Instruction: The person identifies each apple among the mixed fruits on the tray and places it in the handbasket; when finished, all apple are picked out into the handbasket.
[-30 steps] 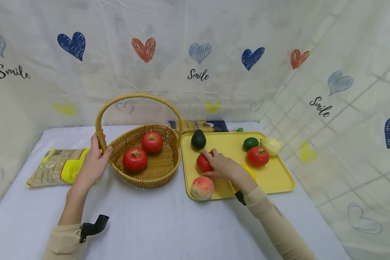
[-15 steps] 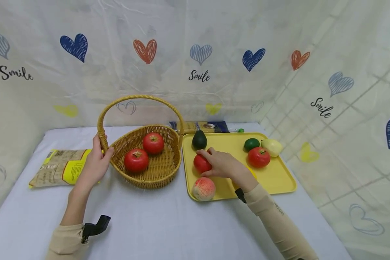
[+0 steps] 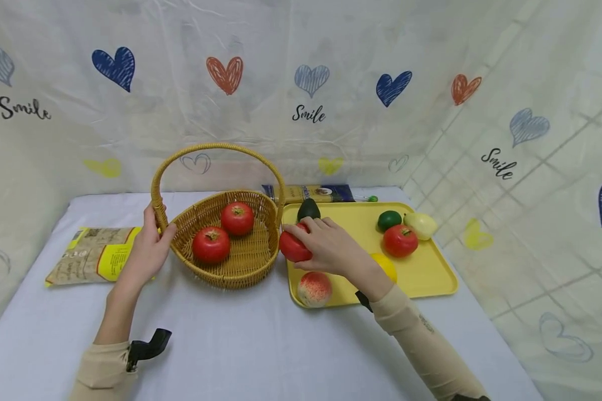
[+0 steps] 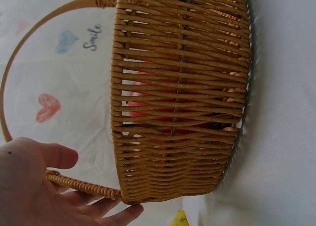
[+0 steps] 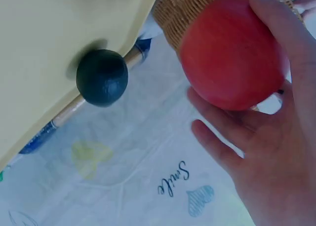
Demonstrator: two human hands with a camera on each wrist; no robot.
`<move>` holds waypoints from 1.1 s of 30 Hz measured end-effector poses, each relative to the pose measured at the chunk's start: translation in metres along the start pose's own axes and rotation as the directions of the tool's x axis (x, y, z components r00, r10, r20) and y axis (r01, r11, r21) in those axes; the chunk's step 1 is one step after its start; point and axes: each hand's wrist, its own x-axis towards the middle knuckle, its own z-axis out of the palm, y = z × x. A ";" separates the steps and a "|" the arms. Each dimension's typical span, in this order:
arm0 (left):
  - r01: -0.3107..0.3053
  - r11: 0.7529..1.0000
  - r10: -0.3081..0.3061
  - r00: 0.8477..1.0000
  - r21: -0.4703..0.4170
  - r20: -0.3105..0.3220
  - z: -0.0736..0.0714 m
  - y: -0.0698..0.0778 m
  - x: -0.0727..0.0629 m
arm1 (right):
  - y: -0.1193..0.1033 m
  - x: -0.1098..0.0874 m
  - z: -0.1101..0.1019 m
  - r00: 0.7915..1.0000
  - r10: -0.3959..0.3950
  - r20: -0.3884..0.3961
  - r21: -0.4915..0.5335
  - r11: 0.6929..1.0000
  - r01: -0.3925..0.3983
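Note:
My left hand (image 3: 150, 248) holds the wicker basket (image 3: 241, 275) by the left base of its arched handle (image 4: 81, 185), the thumb on one side and the fingers on the other. Two red fruits with tan crowns, like pomegranates, lie inside; one red fruit (image 3: 211, 245) is in front of the other (image 3: 237, 218). My right hand (image 3: 326, 248) grips a smooth, round red fruit (image 5: 232, 55) between thumb and fingers. It is over the left edge of the yellow tray (image 3: 421, 275), close to the basket's right rim. A peach (image 3: 315, 289) lies just below this hand on the tray.
An avocado (image 3: 308, 210) sits at the tray's back left. On its right side are a green fruit (image 3: 389, 220), a pale yellow pear (image 3: 420, 225), another red fruit (image 3: 400, 240) and a partly hidden yellow fruit (image 3: 385, 266). A printed bag (image 3: 92, 256) lies left of the basket; a packet (image 3: 306, 193) lies behind the tray.
My right hand has lifted the red fruit from the tray and carried it left, toward the basket. My left hand keeps its grip on the handle.

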 end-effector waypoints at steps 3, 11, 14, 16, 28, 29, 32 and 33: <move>0.001 1.000 -0.001 1.000 0.000 -0.004 0.000 -0.001 0.001 | -0.002 0.003 -0.002 0.996 -0.040 -0.077 -0.051 0.998 0.037; -0.003 1.000 0.003 1.000 -0.021 -0.006 0.000 -0.003 0.002 | -0.008 0.013 -0.004 0.986 -0.092 -0.139 0.008 0.995 0.094; -0.018 1.000 0.018 1.000 -0.025 -0.010 0.000 -0.004 0.002 | -0.012 0.017 -0.001 0.986 -0.093 -0.135 0.095 0.990 0.107; -0.017 0.999 0.017 1.000 -0.027 -0.005 -0.001 -0.004 0.002 | -0.014 0.021 0.001 0.990 -0.082 -0.114 0.168 0.981 0.101; -0.006 1.000 0.006 1.000 -0.009 -0.002 -0.002 -0.001 0.002 | -0.023 0.038 -0.005 0.993 -0.080 -0.081 0.232 0.968 0.097; -0.008 1.000 0.008 1.000 -0.011 -0.001 -0.002 -0.001 0.002 | -0.024 0.039 -0.005 0.993 -0.089 -0.076 0.235 0.966 0.105; -0.007 1.000 0.007 1.000 -0.017 -0.001 -0.001 -0.003 0.002 | -0.026 0.046 -0.003 0.992 -0.116 -0.055 0.250 0.960 0.126; -0.007 1.000 0.007 1.000 -0.021 -0.002 -0.001 -0.004 0.002 | -0.027 0.049 -0.002 0.991 -0.122 -0.049 0.259 0.957 0.131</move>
